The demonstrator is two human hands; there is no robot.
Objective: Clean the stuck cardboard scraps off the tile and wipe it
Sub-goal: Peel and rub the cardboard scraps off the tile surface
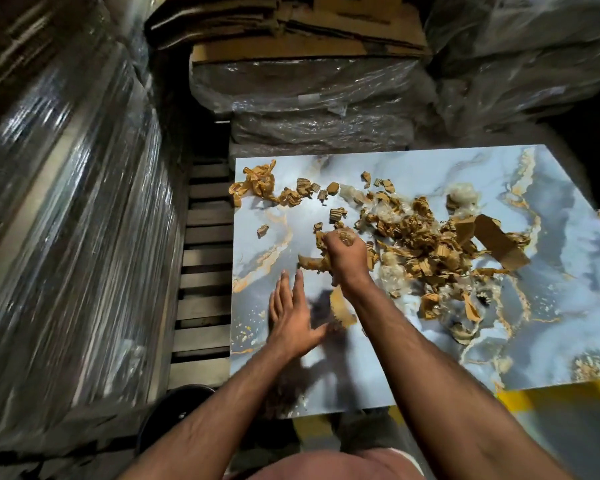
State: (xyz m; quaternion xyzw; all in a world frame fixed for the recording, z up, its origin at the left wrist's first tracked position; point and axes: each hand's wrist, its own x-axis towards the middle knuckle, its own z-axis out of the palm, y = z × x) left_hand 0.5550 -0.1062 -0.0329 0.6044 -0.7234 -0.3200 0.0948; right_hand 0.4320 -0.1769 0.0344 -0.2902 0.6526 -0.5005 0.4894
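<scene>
Tile (pixel 413 358): a glossy blue-grey slab veined with gold and white, lying flat in front of the person, its near edge over a yellow strip (pixel 520 398).
Cardboard scraps (pixel 426 244): torn brown bits heaped across the middle and right of the tile, with a thinner trail running to its far left corner; crumpled clear plastic is mixed in.
Folded cardboard piece (pixel 499 242): larger, lying at the right edge of the heap.
Right hand (pixel 343 252): fist curled tight around a wad of scraps, brown pieces sticking out on its left side and below it, held just above the tile at the heap's left edge.
Left hand (pixel 291 315): fingers straight and spread, palm down on bare tile, near the right wrist; a scrap lies just beside its thumb.
Pallet slats (pixel 205 261): wooden, left of the tile.
Wrapped stacks (pixel 66 202): bundles in clear film to the left, behind and to the right.
Flattened cartons (pixel 291 26): piled on the far stack.
</scene>
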